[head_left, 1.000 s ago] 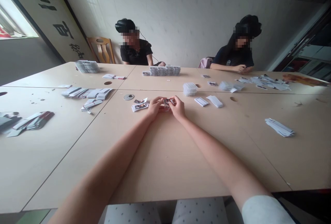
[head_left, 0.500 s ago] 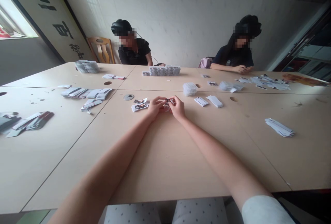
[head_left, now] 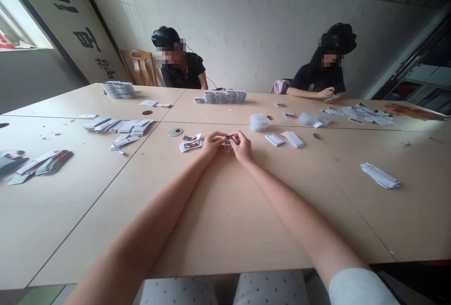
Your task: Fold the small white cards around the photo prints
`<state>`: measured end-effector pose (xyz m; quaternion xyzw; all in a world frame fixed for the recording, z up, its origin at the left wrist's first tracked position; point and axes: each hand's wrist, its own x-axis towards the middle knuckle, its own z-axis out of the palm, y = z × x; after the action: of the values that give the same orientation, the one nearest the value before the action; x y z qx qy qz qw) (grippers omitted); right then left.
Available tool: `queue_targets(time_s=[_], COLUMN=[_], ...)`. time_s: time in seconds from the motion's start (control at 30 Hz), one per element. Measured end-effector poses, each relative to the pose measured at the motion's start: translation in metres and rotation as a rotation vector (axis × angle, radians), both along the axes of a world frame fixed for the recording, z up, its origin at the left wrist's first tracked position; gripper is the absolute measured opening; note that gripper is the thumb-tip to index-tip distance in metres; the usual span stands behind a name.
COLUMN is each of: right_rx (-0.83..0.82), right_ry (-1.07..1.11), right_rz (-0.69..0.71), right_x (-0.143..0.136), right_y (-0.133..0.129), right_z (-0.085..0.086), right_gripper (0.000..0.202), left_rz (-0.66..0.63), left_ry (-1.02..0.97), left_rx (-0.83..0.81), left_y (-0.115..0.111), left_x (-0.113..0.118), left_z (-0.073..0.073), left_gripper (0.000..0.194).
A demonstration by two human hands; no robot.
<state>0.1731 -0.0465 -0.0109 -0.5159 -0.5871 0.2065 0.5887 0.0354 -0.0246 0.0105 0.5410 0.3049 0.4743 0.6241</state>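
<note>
My left hand [head_left: 213,145] and my right hand [head_left: 242,147] meet over the middle of the table, fingers closed on a small printed card [head_left: 229,137] between them. Its lower part is partly hidden by my fingers. Just left of my left hand lie dark-printed cards [head_left: 191,145] with white borders. To the right of my right hand are a white card stack with a dark outline [head_left: 274,139] and a plain white stack [head_left: 292,139]. A pile of clear plastic pieces [head_left: 259,122] sits behind them.
White card piles [head_left: 116,127] spread across the left of the table [head_left: 225,230]; another stack [head_left: 380,175] lies at the right. Packed rows [head_left: 224,97] stand at the far side. Two people in dark headgear sit opposite, one at left [head_left: 183,67], one at right [head_left: 317,79].
My hands stay in nearly the same place around the card. Across the table, the right person's hands have moved slightly apart, and a pale piece now shows there.
</note>
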Motion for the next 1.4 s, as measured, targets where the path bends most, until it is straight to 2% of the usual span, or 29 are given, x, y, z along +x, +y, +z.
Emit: queue_targets(time_s=[0.6, 0.77, 0.97, 1.4], right_rx=[-0.034, -0.007, -0.057, -0.084], right_ry=[0.062, 0.053, 0.138, 0.108], right_rz=[0.073, 0.070, 0.107, 0.088], right_x=[-0.0002, -0.0002, -0.0012, -0.0005], right_y=[0.0001, 0.0013, -0.0012, 0.0018], right_z=[0.0016, 0.0009, 0.0045, 0.0005], right_gripper=[0.012, 0.009, 0.011, 0.014], left_rz=[-0.006, -0.001, 0.004, -0.002], left_ry=[-0.027, -0.026, -0.042, -0.023], left_rx=[-0.029, -0.026, -0.023, -0.053], left_y=[-0.0014, -0.0019, 0.0002, 0.0011], left_x=[-0.0001, -0.0003, -0.0018, -0.0009], left_z=[0.0018, 0.0020, -0.0002, 0.0021], left_gripper=[0.029, 0.031, 0.034, 0.028])
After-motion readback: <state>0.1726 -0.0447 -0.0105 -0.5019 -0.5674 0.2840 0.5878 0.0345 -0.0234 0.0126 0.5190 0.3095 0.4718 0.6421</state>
